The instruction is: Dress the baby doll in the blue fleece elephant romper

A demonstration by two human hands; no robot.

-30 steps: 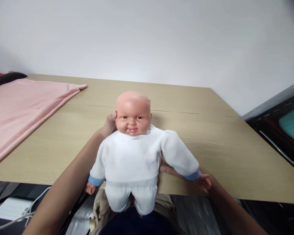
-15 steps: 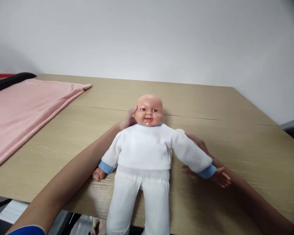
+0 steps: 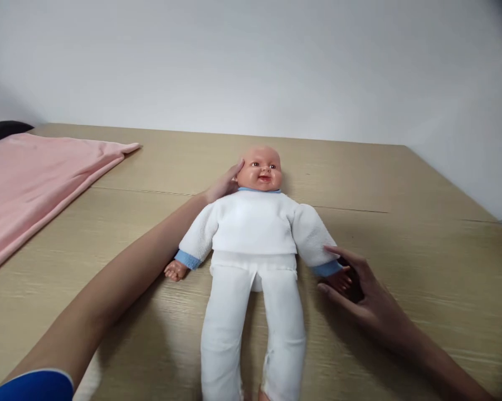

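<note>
A baby doll [image 3: 254,223] lies face up on the table, its feet toward me. It wears a white fleece top with blue cuffs and white trousers. My left hand [image 3: 224,182] cups the side and back of the doll's head, thumb along the temple; the other fingers are hidden behind it. At the opposite side, my right hand [image 3: 359,287] is open around the doll's small hand and blue cuff, thumb and fingers apart. Its fingertips touch the sleeve near the cuff.
A pink cloth [image 3: 45,178] is spread on the left part of the wooden table [image 3: 184,156]. Behind it, a black curved edge [image 3: 8,131] shows at far left. The pale wall [image 3: 251,67] rises beyond the table's back edge.
The doll has moved farther up the table, and its arm on the right has come closer to its body. My right hand has moved from behind that arm to around its cuff.
</note>
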